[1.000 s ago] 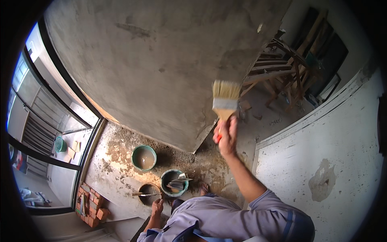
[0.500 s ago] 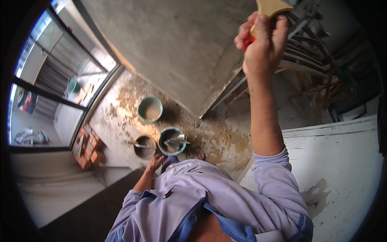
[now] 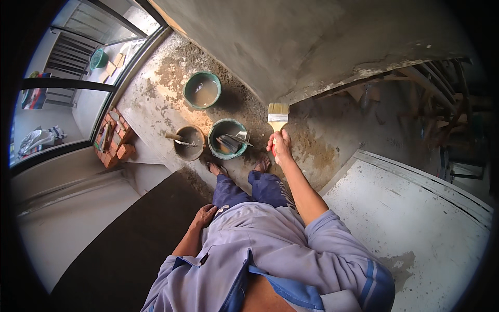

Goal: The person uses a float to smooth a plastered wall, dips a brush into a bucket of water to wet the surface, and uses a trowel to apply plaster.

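My right hand grips the wooden, red-marked handle of a wide paintbrush, its pale bristles pointing up near the lower edge of the grey plastered wall. My left hand rests against my left thigh, fingers loosely bent. Below the brush, at my feet, stand a green bucket with trowels and other tools in it and a dirty bucket with a long-handled tool across its rim. Farther forward stands a green bucket of murky water.
A brick stack with tools lies left, below a framed glass partition. Wooden frames crowd the dim space at right, behind a pale board-like surface. A dark surface is at lower left. The floor is stained with mortar.
The brush and my right hand have come down from high in front of the wall to above the floor near the buckets. The view has tilted, showing more floor and both my legs.
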Demonstrator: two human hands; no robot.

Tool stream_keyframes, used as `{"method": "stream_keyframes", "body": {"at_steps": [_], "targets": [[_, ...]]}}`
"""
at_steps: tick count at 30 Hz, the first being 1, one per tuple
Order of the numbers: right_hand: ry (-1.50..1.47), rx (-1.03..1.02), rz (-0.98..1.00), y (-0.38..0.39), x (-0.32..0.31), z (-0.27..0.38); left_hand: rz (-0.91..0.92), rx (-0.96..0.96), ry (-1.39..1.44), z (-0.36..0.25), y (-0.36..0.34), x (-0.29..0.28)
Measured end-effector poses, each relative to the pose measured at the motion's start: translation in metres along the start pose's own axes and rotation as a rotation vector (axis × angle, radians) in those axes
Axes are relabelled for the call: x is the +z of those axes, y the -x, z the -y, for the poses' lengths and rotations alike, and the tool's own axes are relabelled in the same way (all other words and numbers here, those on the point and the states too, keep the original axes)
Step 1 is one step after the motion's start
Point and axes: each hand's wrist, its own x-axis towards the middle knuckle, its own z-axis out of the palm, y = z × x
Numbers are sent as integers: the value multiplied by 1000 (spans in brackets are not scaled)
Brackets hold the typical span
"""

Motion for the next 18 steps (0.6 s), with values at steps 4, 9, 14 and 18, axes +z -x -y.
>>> {"method": "stream_keyframes", "body": {"at_steps": [4,9,14,18], "targets": [[-406,359,-119,-45,15,0,35,-37,-12,21,-25,-13],[-731,174,-16,-31,5,96,76,57,-218,14,-63,-35],[-455,-179,19,129,60,187,161,245,-75,17,-98,-55],[-119,-353,-55,182,108,159,284,382,-403,45,-122,-60]]}}
